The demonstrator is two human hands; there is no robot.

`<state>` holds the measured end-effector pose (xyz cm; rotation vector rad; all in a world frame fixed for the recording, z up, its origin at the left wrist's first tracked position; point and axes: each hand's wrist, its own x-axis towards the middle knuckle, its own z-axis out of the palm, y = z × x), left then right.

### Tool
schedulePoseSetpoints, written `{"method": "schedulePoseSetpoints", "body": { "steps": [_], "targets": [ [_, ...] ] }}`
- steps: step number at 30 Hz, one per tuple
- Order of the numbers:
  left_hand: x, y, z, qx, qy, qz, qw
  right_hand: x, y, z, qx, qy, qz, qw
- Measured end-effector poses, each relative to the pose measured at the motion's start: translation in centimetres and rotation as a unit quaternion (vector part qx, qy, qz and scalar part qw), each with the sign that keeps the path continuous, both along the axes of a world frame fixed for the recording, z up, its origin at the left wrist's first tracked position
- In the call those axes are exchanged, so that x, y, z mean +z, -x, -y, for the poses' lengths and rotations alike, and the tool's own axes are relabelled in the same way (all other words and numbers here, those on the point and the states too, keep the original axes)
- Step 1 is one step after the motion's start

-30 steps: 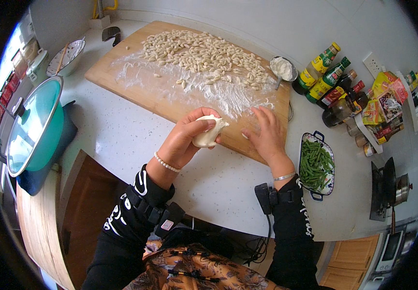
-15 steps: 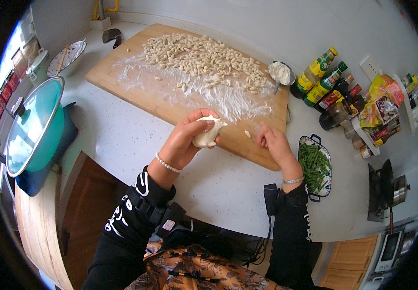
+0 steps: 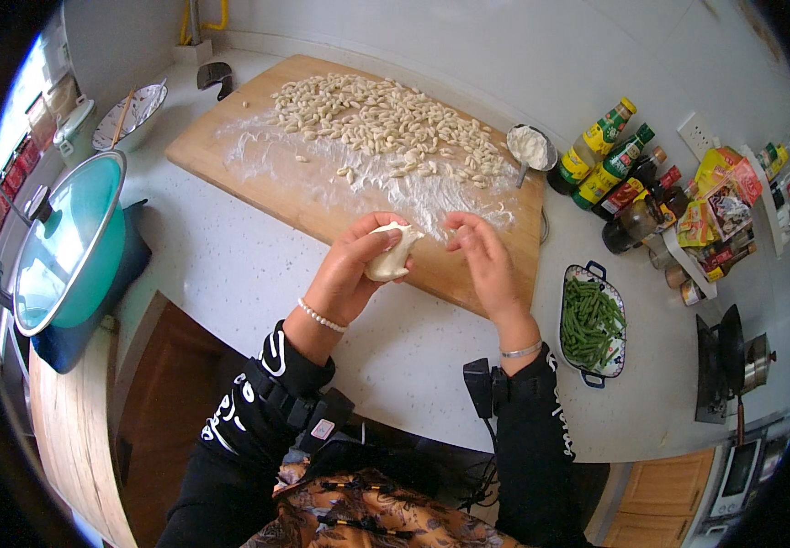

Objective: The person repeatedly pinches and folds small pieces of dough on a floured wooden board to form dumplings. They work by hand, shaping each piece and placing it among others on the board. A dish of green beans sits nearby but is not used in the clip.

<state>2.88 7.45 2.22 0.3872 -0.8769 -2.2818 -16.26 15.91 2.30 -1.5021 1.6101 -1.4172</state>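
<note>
My left hand (image 3: 358, 256) is wrapped round a lump of white dough (image 3: 389, 258), held above the near edge of a wooden board (image 3: 312, 196). The dough's torn end points right, toward my right hand (image 3: 484, 260). That hand is just right of the dough and apart from it, its thumb and forefinger pinched together. Whether a bit of dough sits between those fingertips is too small to make out. Many small shaped dough pieces (image 3: 386, 114) are heaped along the board's far side, with a few strays on the flour (image 3: 413, 196) spread before them.
A metal scoop of flour (image 3: 529, 146) rests at the board's right end, near several sauce bottles (image 3: 612, 164). A patterned dish of cut green beans (image 3: 593, 324) stands to the right. At the left are a lidded turquoise pot (image 3: 84, 247) and a bowl with chopsticks (image 3: 134, 117).
My right hand has come left and up, closer to the dough. The left hand keeps its hold with little movement. The small piece seen by my right hand before is now hidden or gone.
</note>
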Motion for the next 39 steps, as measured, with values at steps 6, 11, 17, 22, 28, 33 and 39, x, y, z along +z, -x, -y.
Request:
{"method": "schedulePoseSetpoints", "body": {
  "steps": [6,11,17,22,28,33,39],
  "targets": [
    [0.5,0.1,-0.7,-0.015,0.019,0.013,1.000,0.5,-3.8,-0.3,0.049,0.005,-0.064,0.997],
    [0.4,0.4,-1.0,-0.042,0.037,0.041,0.998,0.8,-4.2,-0.6,0.018,0.025,-0.147,0.989],
    [-0.1,0.5,-0.7,-0.076,0.029,0.046,0.996,1.5,-4.0,-0.6,-0.029,0.082,-0.312,0.946],
    [0.2,0.5,-1.1,-0.079,0.046,0.037,0.995,2.4,-3.0,-0.8,-0.065,0.127,-0.378,0.915],
    [0.5,0.5,-1.3,-0.080,0.071,0.053,0.993,1.8,-2.3,-0.7,-0.135,0.106,-0.378,0.910],
    [0.5,0.1,-1.1,-0.088,0.058,0.025,0.994,0.7,0.7,-1.0,-0.257,0.093,-0.335,0.902],
    [0.3,0.3,-0.6,-0.041,0.028,0.023,0.999,-1.4,3.0,-2.5,-0.097,-0.019,-0.299,0.949]
  ]
}}
